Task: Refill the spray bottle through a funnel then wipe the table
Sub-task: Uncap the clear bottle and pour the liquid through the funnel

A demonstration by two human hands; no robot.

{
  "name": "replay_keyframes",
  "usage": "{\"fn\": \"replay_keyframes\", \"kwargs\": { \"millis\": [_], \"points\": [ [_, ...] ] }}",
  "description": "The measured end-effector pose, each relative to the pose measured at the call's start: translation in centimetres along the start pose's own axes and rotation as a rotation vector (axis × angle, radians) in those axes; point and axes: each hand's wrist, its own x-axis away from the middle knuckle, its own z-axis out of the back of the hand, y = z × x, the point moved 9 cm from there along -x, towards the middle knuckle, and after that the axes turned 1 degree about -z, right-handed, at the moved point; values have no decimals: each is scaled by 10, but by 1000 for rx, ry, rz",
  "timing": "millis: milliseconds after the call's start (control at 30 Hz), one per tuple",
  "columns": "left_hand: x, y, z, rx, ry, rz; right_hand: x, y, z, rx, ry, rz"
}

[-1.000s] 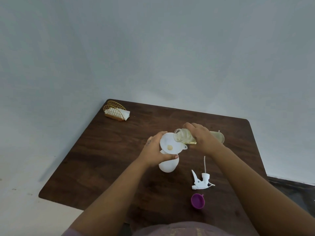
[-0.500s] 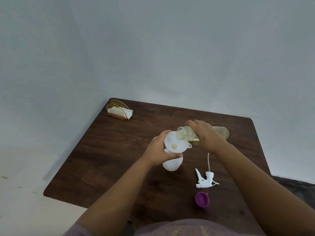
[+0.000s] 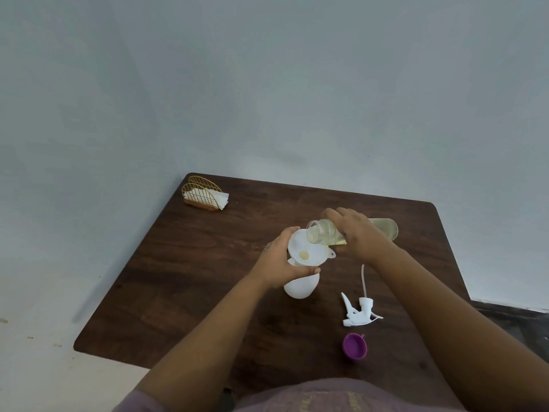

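- Right hand (image 3: 358, 233): clasped round the middle of a clear refill bottle (image 3: 326, 233), which I hold tipped almost level, open mouth toward the left hand. Pale yellow liquid lies along its lower side.
- Left hand (image 3: 280, 261): wrapped round the neck of the white spray bottle (image 3: 300, 285), just under the funnel (image 3: 306, 252); it steadies both.
- The refill bottle's mouth sits over the funnel's far rim, right beside the left hand's fingers. A small yellowish pool shows at the funnel's throat, so I judge the pour is under way. No stream can be made out between mouth and funnel.
- The spray bottle stands on the tabletop (image 3: 208, 278), directly below the left hand.
- Nearer me than the right hand: the trigger sprayer head (image 3: 358, 312), off the bottle, dip tube pointing away from me; nearer still, a purple cap (image 3: 354, 346).
- Well beyond the left hand, at the far corner: a gold wire holder (image 3: 203, 193) with white napkins.
- Progress, my judgement: sprayer off, funnel seated, refill in hand. Left: finish pouring, lift the funnel out, refit the sprayer, cap the refill bottle, wipe the tabletop. Fill level is hidden by the opaque bottle.
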Motion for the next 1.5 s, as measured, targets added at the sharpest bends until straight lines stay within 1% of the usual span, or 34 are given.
{"fn": "replay_keyframes", "kwargs": {
  "millis": [433,700,1133,1500],
  "points": [
    [-1,2,3,22,-5,-15,0,0,2,17,-7,-6],
    [-2,3,3,20,1,-27,1,-3,-1,50,-58,-15],
    [0,2,3,5,-5,-20,1,-7,1,48,-69,-5],
    [2,2,4,37,-1,-14,-1,-2,1,69,-50,-8]
  ]
}}
